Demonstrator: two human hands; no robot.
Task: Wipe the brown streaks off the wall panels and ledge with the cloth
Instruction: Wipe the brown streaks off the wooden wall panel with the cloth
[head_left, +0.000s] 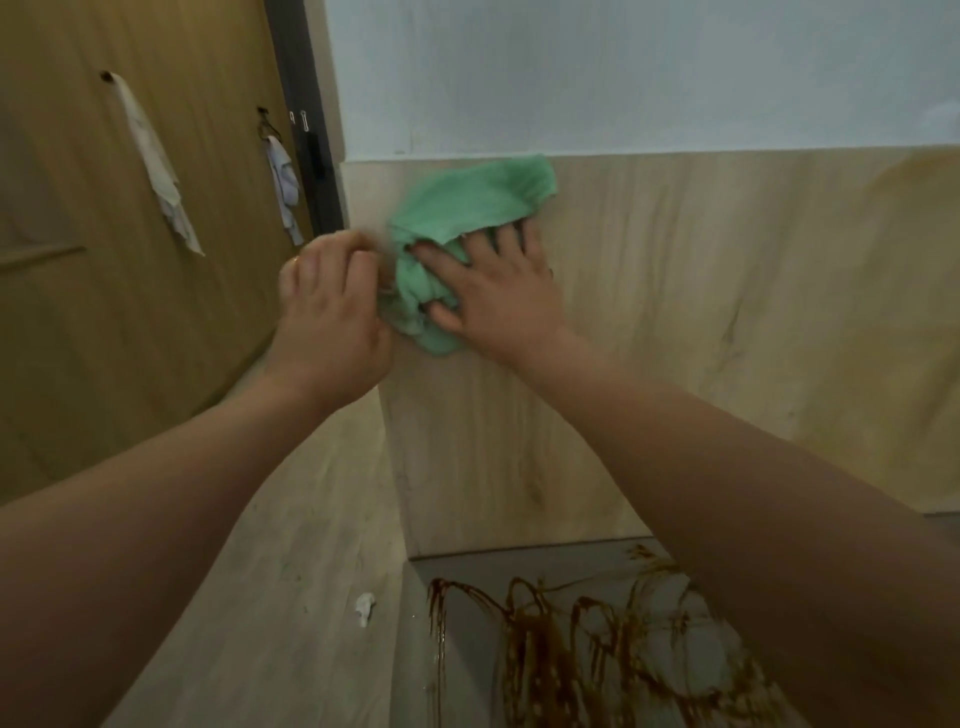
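Head view: your right grip (498, 296) lies with fingers spread flat on the crumpled mint-green cloth (467, 202), pressing it to the pale wood-grain wall panel (701, 312) at centre frame, just under the panel's top edge. Your left grip (332, 306), fingers curled and blurred, pinches the cloth's bunched left edge. Bottom centre, dark brown streaks (561, 639) run over the grey glossy ledge (467, 569). Two pale rags (156, 166) hang on the brown door (78, 312), upper left.
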